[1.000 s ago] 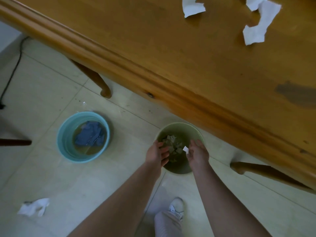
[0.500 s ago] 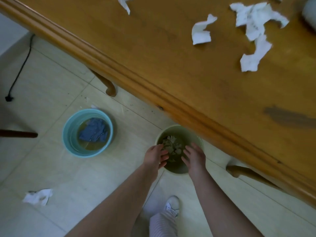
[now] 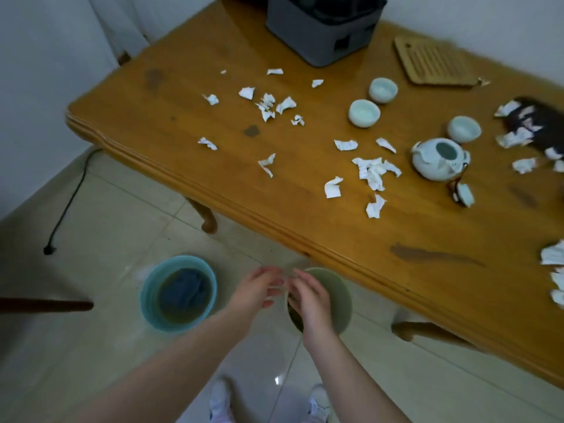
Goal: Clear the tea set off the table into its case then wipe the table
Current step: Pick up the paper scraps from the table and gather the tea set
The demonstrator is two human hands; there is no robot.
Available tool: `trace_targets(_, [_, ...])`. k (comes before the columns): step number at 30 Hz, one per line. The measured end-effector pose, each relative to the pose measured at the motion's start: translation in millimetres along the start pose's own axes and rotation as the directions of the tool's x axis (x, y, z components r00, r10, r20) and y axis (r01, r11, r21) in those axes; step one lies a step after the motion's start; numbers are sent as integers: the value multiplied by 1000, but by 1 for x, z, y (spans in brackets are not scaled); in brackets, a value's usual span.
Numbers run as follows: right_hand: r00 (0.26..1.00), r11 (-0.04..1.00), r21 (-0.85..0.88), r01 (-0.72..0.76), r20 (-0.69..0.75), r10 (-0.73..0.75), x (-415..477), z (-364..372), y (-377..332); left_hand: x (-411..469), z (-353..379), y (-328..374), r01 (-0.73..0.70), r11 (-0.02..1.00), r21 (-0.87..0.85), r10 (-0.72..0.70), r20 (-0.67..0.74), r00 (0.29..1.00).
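Right hand (image 3: 309, 297) over green bin (image 3: 337, 296), left hand (image 3: 256, 290) just beside its rim; both released, fingers relaxed, empty. Teapot (image 3: 427, 166) stands on table (image 3: 183, 102) beyond bin.

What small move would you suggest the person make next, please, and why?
Probably lift the right hand from the round green bin to the nearest torn white paper scraps on the wooden table: that hand looks empty, and scraps litter it.

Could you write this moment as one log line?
left hand: open, empty | right hand: open, over green bin | teapot: on table, not in case | paper scraps: on table
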State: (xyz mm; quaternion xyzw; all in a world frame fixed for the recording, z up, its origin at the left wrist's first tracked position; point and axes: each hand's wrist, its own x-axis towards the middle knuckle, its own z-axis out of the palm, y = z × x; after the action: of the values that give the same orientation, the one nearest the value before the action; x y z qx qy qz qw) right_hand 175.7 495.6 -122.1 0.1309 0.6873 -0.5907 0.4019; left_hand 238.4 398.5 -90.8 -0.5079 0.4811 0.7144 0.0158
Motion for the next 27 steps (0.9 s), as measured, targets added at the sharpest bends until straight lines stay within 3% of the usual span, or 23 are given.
trace_targets(9, [956, 958, 20, 287, 53, -288, -110, 38, -93, -77, -59, 84, -307, 923, 231, 301, 60, 952])
trace_targets(15, [913, 916, -27, 400, 105, -395, -114, 55, -157, -67, -67, 149, -446, 836, 320, 447, 77, 891])
trace_targets(23, [875, 861, -159, 484, 101, -473, -50, 55, -230, -5, -62, 221, -416, 741, 527, 483, 13, 876])
trace_targets(27, [875, 813, -336, 475, 81, -478, -7, 52, -253, 33, -68, 247, -406, 614, 677, 558, -10, 830])
